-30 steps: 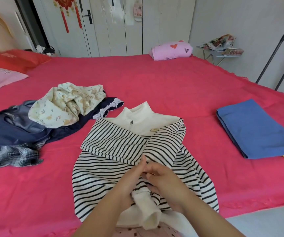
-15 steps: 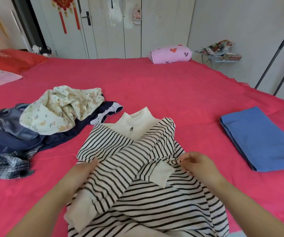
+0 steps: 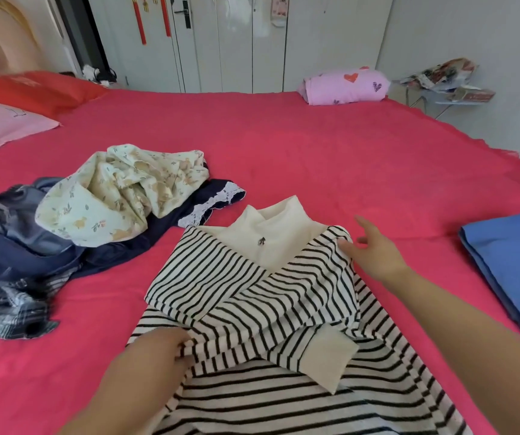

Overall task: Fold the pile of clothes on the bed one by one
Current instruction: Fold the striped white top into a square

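Note left hand [image 3: 161,343] coming in from lower left, forearm slanting up toward centre, knuckles up. Note its fingers curled over the left edge of the shirt [image 3: 221,277], gripping a bunch of striped cloth. Note right hand [image 3: 374,255] coming in from lower right, palm down, fingers spread and nearly straight, holding nothing. See one fingertip [image 3: 343,243] touching the folded right shoulder and the index finger raised toward the far side. Find shirt flat on the bed [image 3: 315,146], front middle, directly before the person. Record long axis as near-to-far: collar [image 3: 271,221] pointing away, hem toward the person and running out of the bottom of the frame. See both sleeves folded inward and crossed over the chest, cream cuff [image 3: 330,362] lying low right of centre, pointing down-right. Note pile [image 3: 111,199] to the left, floral piece on top of navy and plaid ones, its lace trim just beside the shirt's left shoulder; cannot tell whether touching. Note blue cloth [image 3: 509,262] folded at far right, well apart from the shirt, a strip of bare sheet between. See broad bare red sheet beyond the collar up to the far edge. See right bed edge running diagonally behind the blue cloth.
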Motion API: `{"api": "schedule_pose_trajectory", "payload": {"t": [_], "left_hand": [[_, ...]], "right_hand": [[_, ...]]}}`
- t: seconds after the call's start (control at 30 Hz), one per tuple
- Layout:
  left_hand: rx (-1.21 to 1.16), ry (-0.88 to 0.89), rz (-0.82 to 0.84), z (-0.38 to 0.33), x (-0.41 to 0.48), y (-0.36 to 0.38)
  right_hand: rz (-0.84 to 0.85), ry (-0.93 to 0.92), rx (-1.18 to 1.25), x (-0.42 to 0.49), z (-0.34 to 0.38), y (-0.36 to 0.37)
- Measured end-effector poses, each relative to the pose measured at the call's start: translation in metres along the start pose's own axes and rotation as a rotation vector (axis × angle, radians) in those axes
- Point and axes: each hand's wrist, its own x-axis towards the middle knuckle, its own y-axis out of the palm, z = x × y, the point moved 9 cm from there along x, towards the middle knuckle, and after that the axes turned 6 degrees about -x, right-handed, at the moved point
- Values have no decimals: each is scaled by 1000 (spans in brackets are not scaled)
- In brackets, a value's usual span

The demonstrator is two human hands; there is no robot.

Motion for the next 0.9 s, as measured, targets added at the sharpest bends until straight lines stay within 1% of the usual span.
{"api": "schedule_pose_trajectory", "payload": {"t": [0.07,0.1,0.2,0.23,0.27,0.33,0.4,0.43,0.5,0.57,0.63,0.67,0.73,0.8,0.87,0.9], "left_hand": [[-142,-50,46,18,12,-10],[-261,-62,61,28,19,-12],[-841,-168,135,38,32,-14],[-928,-194,128,40,38,-13],[-934,-210,95,42,45,-12],[-866,-239,3,44,55,-9],[-727,-269,-125,49,60,-12],[-641,-285,-162,53,60,-13],[-571,-339,-176,61,51,-7],[-566,-359,-132,63,40,1],[-514,-339,-63,59,33,14],[-493,-325,-59,56,32,16],[-548,-302,-174,52,33,8],[-714,-300,-275,49,37,0],[-911,-318,-305,47,43,0],[-965,-339,-301,45,46,3]], "right_hand": [[-8,-28,-117,14,5,3],[-40,-41,-169,21,7,0],[-152,-39,-311,41,9,-19],[-179,-29,-344,48,6,-27],[-191,-20,-372,54,2,-32],[-160,20,-424,61,-11,-31],[-123,87,-410,62,-29,-26],[-122,117,-366,59,-36,-24],[-152,141,-266,50,-46,-24],[-175,178,-173,38,-55,-25],[-127,217,-145,25,-65,-16],[-79,196,-165,20,-65,-8],[-51,114,-242,15,-59,-4],[-135,51,-326,19,-52,-21],[-211,47,-369,24,-51,-41],[-217,79,-392,26,-55,-48]]}}
